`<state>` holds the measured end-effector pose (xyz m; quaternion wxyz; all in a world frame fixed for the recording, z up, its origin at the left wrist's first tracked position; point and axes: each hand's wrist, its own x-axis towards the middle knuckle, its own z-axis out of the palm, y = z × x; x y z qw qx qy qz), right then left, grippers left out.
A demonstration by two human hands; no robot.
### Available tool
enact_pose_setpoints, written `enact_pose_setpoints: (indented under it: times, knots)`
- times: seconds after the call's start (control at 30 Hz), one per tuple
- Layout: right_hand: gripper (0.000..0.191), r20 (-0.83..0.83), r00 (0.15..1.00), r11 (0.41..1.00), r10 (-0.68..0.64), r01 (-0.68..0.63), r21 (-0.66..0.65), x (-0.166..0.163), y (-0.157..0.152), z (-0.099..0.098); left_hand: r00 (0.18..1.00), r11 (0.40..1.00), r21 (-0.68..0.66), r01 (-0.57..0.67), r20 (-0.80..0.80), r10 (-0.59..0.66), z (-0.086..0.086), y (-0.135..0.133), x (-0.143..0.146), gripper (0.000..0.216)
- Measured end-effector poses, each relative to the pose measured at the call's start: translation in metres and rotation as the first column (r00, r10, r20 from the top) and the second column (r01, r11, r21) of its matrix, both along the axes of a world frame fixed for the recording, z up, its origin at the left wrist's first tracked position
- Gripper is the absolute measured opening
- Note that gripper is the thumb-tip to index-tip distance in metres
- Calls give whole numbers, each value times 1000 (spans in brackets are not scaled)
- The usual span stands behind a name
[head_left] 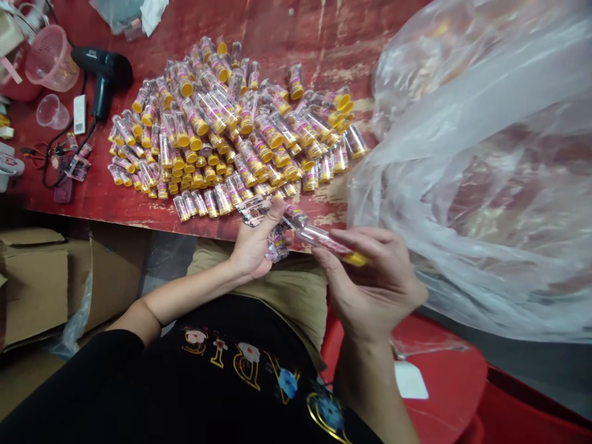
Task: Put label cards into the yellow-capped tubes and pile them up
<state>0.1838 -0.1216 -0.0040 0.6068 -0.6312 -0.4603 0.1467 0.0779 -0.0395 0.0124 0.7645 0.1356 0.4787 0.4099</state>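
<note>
My right hand (370,277) pinches a clear plastic tube (319,236) with a yellow cap, its capped end towards my palm. The tube's other end tilts up towards my left hand (256,246). That hand is closed around printed clear plastic sleeves (253,211), with the thumb on top; some of them stick out past the fingers. Another small piece with a purple print shows just beyond the tube's far end, and I cannot tell if it is joined to it. Just past both hands lies a big pile of similar yellow-capped tubes (198,117).
A large translucent plastic bag (416,172) covers the right side of the red table (342,37). On the left are a black heat gun (104,74), a pink basket (53,58) and a clear cup (52,112). Cardboard boxes (37,283) stand below; a red stool (444,382) is at my right.
</note>
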Motion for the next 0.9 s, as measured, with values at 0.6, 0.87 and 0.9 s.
enact_pose_setpoints:
  times: [0.6, 0.87, 0.9]
  knots:
    - [32, -92, 995, 996, -28, 36, 86, 9, -14, 0, 999, 1000, -2, 22, -27, -22, 0, -1, -2, 48]
    - [55, 105, 985, 991, 136, -134, -22, 8, -22, 1, 998, 997, 32, 65, -13, -65, 7, -3, -4, 54]
    - [56, 90, 982, 986, 165, -163, -32, 8, -23, 1, 997, 995, 51, 82, -12, -82, 7, -3, -5, 58]
